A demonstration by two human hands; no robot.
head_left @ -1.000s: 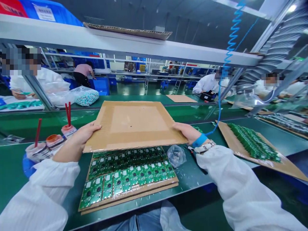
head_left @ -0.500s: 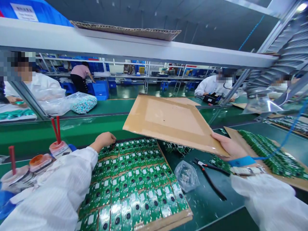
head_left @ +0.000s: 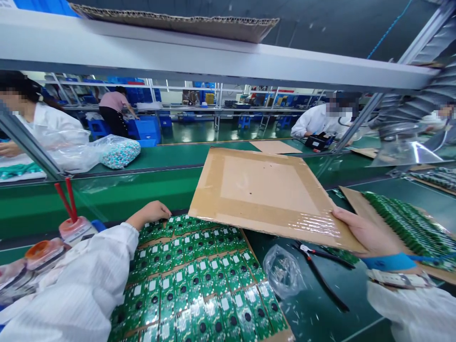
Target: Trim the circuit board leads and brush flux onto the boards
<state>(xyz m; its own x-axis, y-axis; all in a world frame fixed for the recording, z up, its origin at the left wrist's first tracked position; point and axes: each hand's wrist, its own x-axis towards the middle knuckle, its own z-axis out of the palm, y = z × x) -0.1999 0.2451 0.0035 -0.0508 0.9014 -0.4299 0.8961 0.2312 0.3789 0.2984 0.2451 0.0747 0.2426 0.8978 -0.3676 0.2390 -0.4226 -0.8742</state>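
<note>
My right hand (head_left: 366,232) grips the right corner of a flat cardboard sheet (head_left: 263,183), thumb on top and fingers below. Brown tape runs around the sheet's edges, and it is held tilted above the bench. Rows of green circuit boards (head_left: 181,285), with white squares and black round spots, lie on another piece of cardboard (head_left: 281,336) in front of me. At the far left corner of those boards is my left hand (head_left: 154,212), its fingers closed and pointing down. What they pinch there, if anything, is hidden. The raised sheet covers part of the back row.
Cutters (head_left: 322,273) and a clear plastic bag (head_left: 283,270) of small bits lie right of the boards. More boards (head_left: 409,232) sit on cardboard further right. Pots with red-handled brushes (head_left: 71,204) stand left. A shelf beam (head_left: 213,54) crosses above. Co-workers sit across the bench.
The cardboard sheet and my right hand have shifted right and lower in view, and the sheet now overlaps the back row of boards. My left hand stays at the boards' far corner.
</note>
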